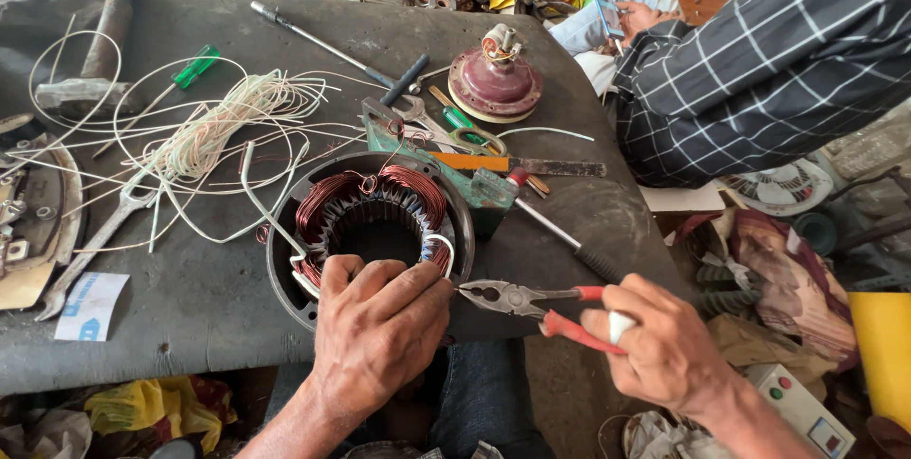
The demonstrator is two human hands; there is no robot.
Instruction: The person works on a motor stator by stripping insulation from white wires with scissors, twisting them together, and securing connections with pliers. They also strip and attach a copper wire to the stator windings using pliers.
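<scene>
A round black motor stator [372, 213] with copper windings rests at the near edge of the dark workbench [209, 307]. My left hand [380, 326] lies over its near rim, fingers curled on the windings and a white sleeve. My right hand [664, 345] grips red-handled pliers [531, 302], whose jaws point left, close to my left fingers and the stator's rim.
A tangle of white wire [213, 127] lies at the left, by pliers [95, 241]. Behind the stator are a green part [474, 184], screwdrivers [332, 46] and a maroon end cover [495, 84]. A person in a checked shirt [759, 70] sits at the right, holding a phone [607, 11].
</scene>
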